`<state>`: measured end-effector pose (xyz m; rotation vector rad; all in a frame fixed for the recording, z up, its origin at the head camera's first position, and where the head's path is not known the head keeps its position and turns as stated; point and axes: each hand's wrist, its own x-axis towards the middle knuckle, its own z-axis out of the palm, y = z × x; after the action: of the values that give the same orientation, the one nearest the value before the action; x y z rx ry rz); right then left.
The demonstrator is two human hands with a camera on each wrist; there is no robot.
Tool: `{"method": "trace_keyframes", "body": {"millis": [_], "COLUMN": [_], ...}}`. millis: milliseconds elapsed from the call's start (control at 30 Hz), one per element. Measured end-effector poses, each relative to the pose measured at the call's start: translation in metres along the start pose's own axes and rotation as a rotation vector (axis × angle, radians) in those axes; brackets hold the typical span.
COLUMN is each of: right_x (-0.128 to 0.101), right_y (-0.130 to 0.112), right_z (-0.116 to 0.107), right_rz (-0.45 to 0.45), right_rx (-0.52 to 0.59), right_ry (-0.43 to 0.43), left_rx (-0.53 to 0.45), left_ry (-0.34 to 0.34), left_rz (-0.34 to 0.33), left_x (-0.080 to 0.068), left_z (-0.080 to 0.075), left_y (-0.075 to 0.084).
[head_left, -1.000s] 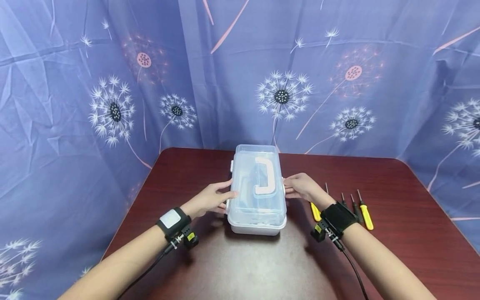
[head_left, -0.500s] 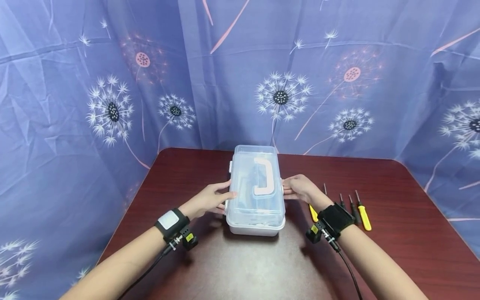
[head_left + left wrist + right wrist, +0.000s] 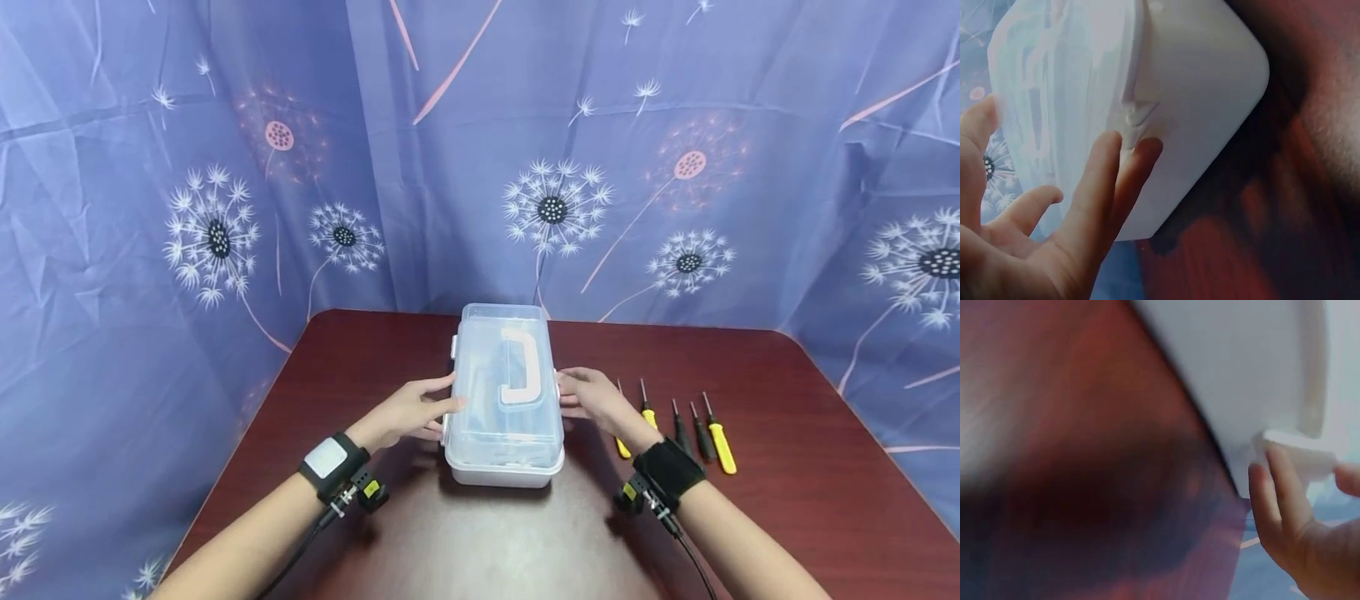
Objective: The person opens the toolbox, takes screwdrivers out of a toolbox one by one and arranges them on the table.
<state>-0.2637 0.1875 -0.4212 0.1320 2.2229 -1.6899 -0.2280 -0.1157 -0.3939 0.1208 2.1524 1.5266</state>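
A plastic box (image 3: 502,433) with a clear lid and a white handle (image 3: 520,367) stands shut on the dark red table (image 3: 787,467). My left hand (image 3: 415,411) lies against its left side. In the left wrist view the straight fingers (image 3: 1107,181) touch the side by the white latch (image 3: 1135,115). My right hand (image 3: 592,400) is at the box's right side. In the right wrist view its fingertips (image 3: 1279,469) touch the right latch (image 3: 1300,456). Neither hand grips anything.
Several small screwdrivers with yellow and black handles (image 3: 718,446) lie in a row on the table just right of my right hand. One yellow handle (image 3: 622,446) is partly hidden by my wrist. Blue dandelion-print cloth (image 3: 225,167) hangs behind and beside the table.
The head view has shifted a little. Both hands stay at the box's sides. My right wrist has drawn slightly nearer, and more of the screwdrivers show.
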Motion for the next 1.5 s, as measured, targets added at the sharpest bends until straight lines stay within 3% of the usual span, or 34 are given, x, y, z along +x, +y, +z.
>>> {"method": "trace_keyframes", "body": {"millis": [100, 167, 300, 400, 467, 600, 867, 1067, 1300, 1500], "right_x": [-0.015, -0.027, -0.052, -0.062, -0.066, -0.067, -0.067, -0.066, -0.063, -0.057], "right_y": [0.005, 0.007, 0.008, 0.011, 0.011, 0.012, 0.016, 0.016, 0.009, 0.005], "right_z": [0.010, 0.017, 0.026, 0.031, 0.035, 0.041, 0.050, 0.056, 0.071, 0.082], "right_rz": [-0.123, -0.238, -0.463, -0.580, -0.613, -0.631, -0.611, -0.629, -0.670, -0.695], "right_rx": [-0.059, -0.108, -0.246, -0.309, -0.336, -0.392, -0.409, -0.378, -0.421, -0.464], "right_ry": [0.110, 0.178, 0.265, 0.279, 0.282, 0.302, 0.368, 0.383, 0.395, 0.440], "left_rx": [0.067, 0.173, 0.459, 0.595, 0.632, 0.605, 0.585, 0.591, 0.605, 0.600], "left_ry": [0.048, 0.143, 0.395, 0.487, 0.503, 0.500, 0.521, 0.553, 0.608, 0.608], "left_rz": [0.061, 0.137, 0.310, 0.394, 0.419, 0.422, 0.453, 0.478, 0.517, 0.526], "left_x": [-0.003, -0.007, -0.017, -0.022, -0.022, -0.020, -0.018, -0.019, -0.023, -0.024], "left_z": [0.002, 0.007, 0.022, 0.036, 0.044, 0.055, 0.059, 0.056, 0.041, 0.027], "left_y": [-0.003, -0.003, 0.000, -0.001, -0.003, -0.009, -0.018, -0.022, -0.029, -0.034]}}
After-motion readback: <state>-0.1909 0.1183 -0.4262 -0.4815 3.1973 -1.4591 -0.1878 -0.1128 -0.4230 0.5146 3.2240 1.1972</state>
